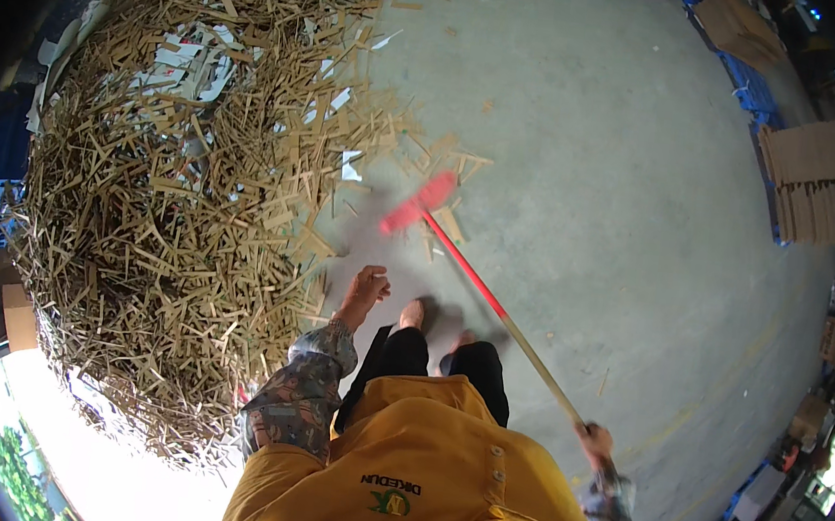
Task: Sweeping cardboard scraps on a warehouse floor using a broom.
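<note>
My right hand (596, 442) is wrapped round the upper end of a broom's wooden handle (540, 363). The handle's lower part is red and runs forward and left to a red broom head (419, 206), slightly blurred, on the grey floor. Loose cardboard strips (451, 222) lie right beside the head. Nothing shows in my left hand (365, 289), which hangs with curled fingers in front of my body, near the edge of a big heap of cardboard scraps (188, 239).
White paper pieces (190, 63) lie among the heap on the left. Stacked flat cardboard (817, 183) stands on a blue pallet (779, 213) at the right. My feet (413, 313) are between the heap and the broom handle. Bright daylight enters at the lower left.
</note>
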### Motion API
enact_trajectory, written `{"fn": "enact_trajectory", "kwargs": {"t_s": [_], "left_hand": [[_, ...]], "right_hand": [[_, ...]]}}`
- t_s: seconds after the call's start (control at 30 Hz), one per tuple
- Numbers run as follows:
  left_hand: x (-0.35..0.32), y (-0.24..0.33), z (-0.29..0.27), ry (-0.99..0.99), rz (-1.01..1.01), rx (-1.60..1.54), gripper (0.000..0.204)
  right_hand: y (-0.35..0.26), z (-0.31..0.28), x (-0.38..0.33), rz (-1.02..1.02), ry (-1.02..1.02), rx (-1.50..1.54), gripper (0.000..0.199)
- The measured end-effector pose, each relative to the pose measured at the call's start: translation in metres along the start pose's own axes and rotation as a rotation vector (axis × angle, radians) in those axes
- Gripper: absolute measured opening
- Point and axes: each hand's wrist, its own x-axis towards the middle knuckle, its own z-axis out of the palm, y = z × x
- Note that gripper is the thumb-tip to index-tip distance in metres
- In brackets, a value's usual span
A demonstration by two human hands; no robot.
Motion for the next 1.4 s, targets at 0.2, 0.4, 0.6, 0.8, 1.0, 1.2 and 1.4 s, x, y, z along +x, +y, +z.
{"fn": "enact_trajectory", "kwargs": {"t_s": [0.2, 0.4, 0.6, 0.8, 1.0, 1.2, 1.4], "left_hand": [[0.088, -0.003, 0.049, -0.059, -0.099, 0.048, 0.021], [0.163, 0.085, 0.133, 0.015, -0.165, 0.137, 0.026], [0.239, 0.180, 0.175, 0.091, 0.063, 0.029, 0.027], [0.336, 0.200, 0.150, 0.265, -0.020, 0.449, 0.027], [0.502, 0.321, 0.197, 0.094, 0.180, 0.714, 0.042], [0.590, 0.495, 0.276, -0.183, 0.620, 1.012, 0.068], [0.698, 0.582, 0.311, -0.367, 0.671, 1.068, 0.041]], "right_hand": [[0.074, -0.080, 0.066, 0.138, 0.020, -0.089, 0.051], [-0.069, -0.134, 0.318, -0.172, -0.075, 0.005, 0.054], [-0.238, -0.277, 0.424, -0.593, 0.133, -0.037, 0.038], [-0.233, -0.393, 0.512, -0.585, 0.174, -0.046, 0.036], [-0.299, -0.519, 0.598, -0.657, 0.197, -0.293, 0.032], [-0.361, -0.669, 0.655, -0.677, 0.188, -0.394, 0.027], [-0.447, -0.777, 0.762, -0.956, 0.223, -0.444, 0.026]]}}
